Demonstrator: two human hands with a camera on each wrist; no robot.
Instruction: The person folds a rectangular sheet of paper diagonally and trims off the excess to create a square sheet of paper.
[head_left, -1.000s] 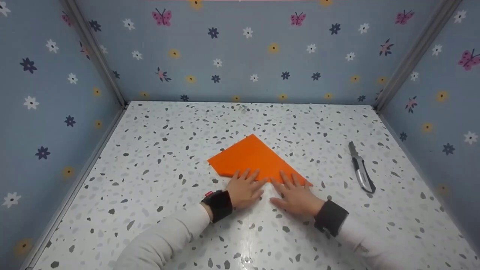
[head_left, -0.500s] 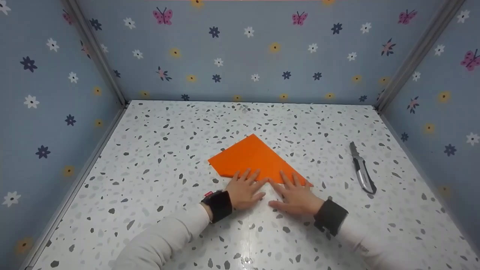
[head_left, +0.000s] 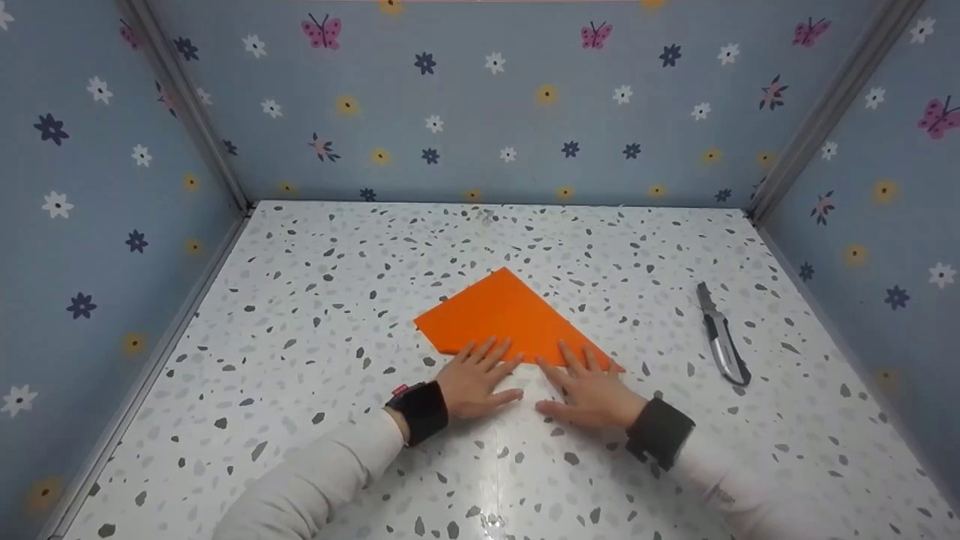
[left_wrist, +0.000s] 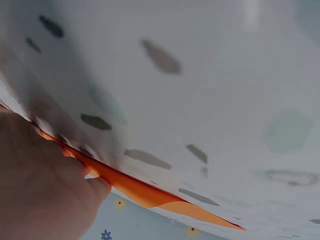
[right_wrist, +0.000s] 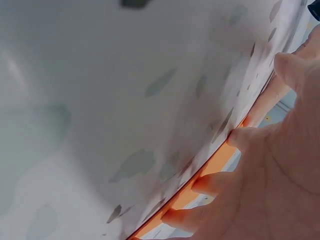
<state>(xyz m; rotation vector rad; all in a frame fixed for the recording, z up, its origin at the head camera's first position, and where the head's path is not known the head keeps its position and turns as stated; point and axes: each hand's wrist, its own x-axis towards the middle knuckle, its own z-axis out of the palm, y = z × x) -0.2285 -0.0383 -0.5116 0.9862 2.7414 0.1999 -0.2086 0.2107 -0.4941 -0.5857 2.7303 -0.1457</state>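
Note:
A folded sheet of orange paper (head_left: 499,311) lies on the speckled table, its near edge running under my fingers. My left hand (head_left: 474,381) rests with spread, straight fingers on the left part of that edge. On the right part, my right hand (head_left: 592,390) presses with its fingers spread as well, the fingertips on the paper. In the left wrist view the orange paper (left_wrist: 145,192) shows as a thin strip beyond the hand, a little raised at its left end. The right wrist view has fingertips touching the paper's edge (right_wrist: 215,162).
A utility knife (head_left: 724,345) with a grey and black handle lies on the table to the right of the paper, blade pointing away. Blue flowered panels (head_left: 480,105) close the table (head_left: 337,255) in at the back and both sides.
My left hand has slid slightly left and back along the near edge, its thumb spreading out. The right hand has hardly moved, and the paper stays in place.

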